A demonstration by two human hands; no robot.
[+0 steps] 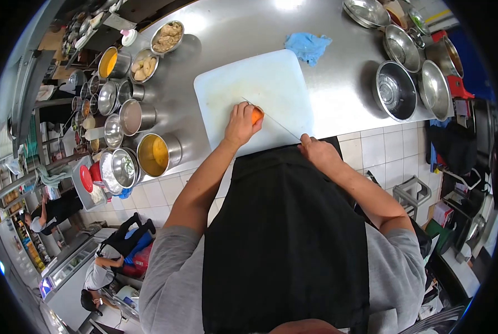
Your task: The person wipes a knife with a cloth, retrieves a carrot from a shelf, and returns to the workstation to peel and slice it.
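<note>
A white cutting board [282, 78] lies on the steel table near its front edge. My left hand [241, 123] is closed over a round orange piece of produce [257, 115], pressing it to the board with curled fingers. Much of that piece is hidden beneath the fingers. My right hand [319, 152] grips the handle of a knife [282, 127] at the board's lower right side. The thin blade slants up and left across the board, its edge right beside the orange piece and its tip past my left fingertips.
A blue cloth [308, 47] lies crumpled behind the board. Metal bowls and pots, among them a pot with yellow contents [158, 155], crowd the left side. More steel bowls, including a deep one [395, 91], stand at right. Two people [107, 267] are farther off, lower left.
</note>
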